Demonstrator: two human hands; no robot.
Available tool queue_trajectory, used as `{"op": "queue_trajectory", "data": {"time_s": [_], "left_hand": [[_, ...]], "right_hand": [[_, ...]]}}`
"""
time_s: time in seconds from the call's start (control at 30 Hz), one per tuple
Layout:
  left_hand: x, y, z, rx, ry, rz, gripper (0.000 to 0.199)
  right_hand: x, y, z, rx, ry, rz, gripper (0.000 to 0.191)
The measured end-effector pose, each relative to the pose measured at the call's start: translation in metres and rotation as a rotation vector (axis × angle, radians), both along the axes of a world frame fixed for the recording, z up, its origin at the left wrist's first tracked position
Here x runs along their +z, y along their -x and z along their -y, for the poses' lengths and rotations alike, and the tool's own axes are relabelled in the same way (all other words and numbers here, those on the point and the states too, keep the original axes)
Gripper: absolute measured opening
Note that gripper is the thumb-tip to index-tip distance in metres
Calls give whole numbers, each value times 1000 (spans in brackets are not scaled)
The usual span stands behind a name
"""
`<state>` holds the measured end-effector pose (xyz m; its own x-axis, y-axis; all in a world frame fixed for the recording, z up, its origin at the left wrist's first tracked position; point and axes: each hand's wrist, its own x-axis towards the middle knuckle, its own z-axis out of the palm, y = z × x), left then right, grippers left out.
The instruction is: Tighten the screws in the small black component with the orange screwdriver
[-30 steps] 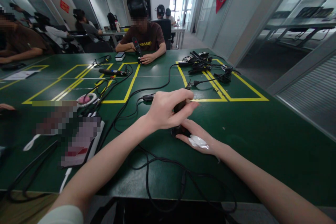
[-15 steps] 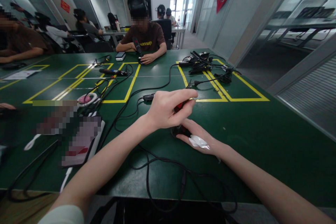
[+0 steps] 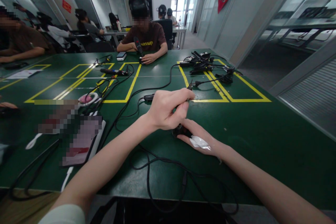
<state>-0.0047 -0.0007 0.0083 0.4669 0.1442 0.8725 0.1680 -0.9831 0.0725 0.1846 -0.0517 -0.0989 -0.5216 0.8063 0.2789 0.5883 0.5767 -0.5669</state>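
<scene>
My left hand (image 3: 169,108) is wrapped round an upright, dark electric screwdriver (image 3: 189,86). Its upper end shows above the fingers, and most of its body is hidden by them. Below, the tool's lower end comes down to a small black part (image 3: 177,132) on the table. My right hand (image 3: 201,136) grips that part from the right, thumb in front; its shape is largely covered. A white strip of tape or tissue (image 3: 200,143) sticks to the back of this hand near the thumb.
Black cables (image 3: 157,161) loop across the green table (image 3: 252,140). Phones (image 3: 82,140) and a tape roll (image 3: 88,98) lie left. A tangle of black adapters (image 3: 201,61) sits back right. Opposite, a person (image 3: 147,38) holds a similar tool (image 3: 138,46).
My left fingers have curled in tighter, covering the red part of the screwdriver that showed before. My right hand stays in place on the black part.
</scene>
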Motion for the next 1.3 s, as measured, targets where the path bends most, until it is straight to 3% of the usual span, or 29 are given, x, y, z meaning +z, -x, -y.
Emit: {"op": "queue_trajectory", "data": {"time_s": [0.27, 1.07, 1.3], "left_hand": [[0, -3, 4, 43, 69, 40, 9], [1, -4, 3, 72, 145, 36, 18], [4, -3, 3, 101, 122, 83, 29]], "right_hand": [[-1, 1, 0, -6, 1, 15, 21], [-3, 0, -1, -14, -9, 35, 26], [-2, 1, 0, -15, -21, 42, 21]]}}
